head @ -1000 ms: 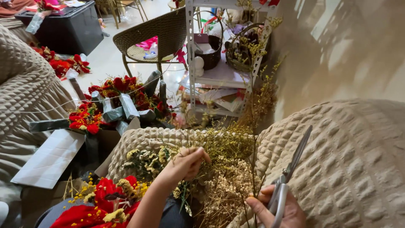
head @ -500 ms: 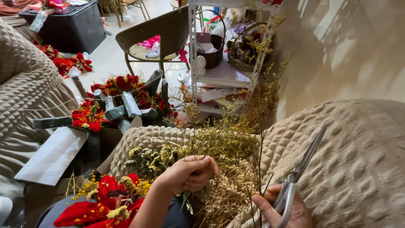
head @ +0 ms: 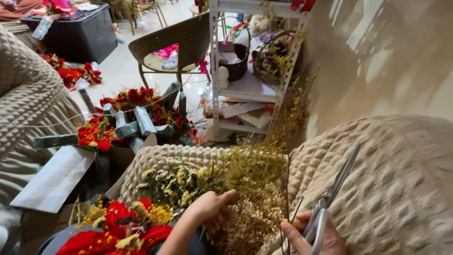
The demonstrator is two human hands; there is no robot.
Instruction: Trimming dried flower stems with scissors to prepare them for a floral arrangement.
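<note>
From the head camera, the left hand [head: 210,210] is curled tight around a bunch of dried flowers [head: 245,189]. Its fingers [head: 222,200] are closed on the stems, and the yellow and tan tops fan out above the hand. The bunch lies across a bumpy beige cushion [head: 401,189], near its lower left edge.

The right hand [head: 314,236] sits at the bottom of the view, just right of the bunch. Its fingers [head: 295,233] are wrapped around the handles of grey scissors [head: 330,203]. The blades point up and to the right over the cushion and look closed. They do not touch the flowers.

Red and yellow flowers [head: 120,226] lie at the bottom left, just beside the left arm. More red flowers with grey ribbon [head: 127,118] lie on the floor farther off. A wicker chair [head: 177,45] and a white shelf [head: 245,89] stand behind them.
</note>
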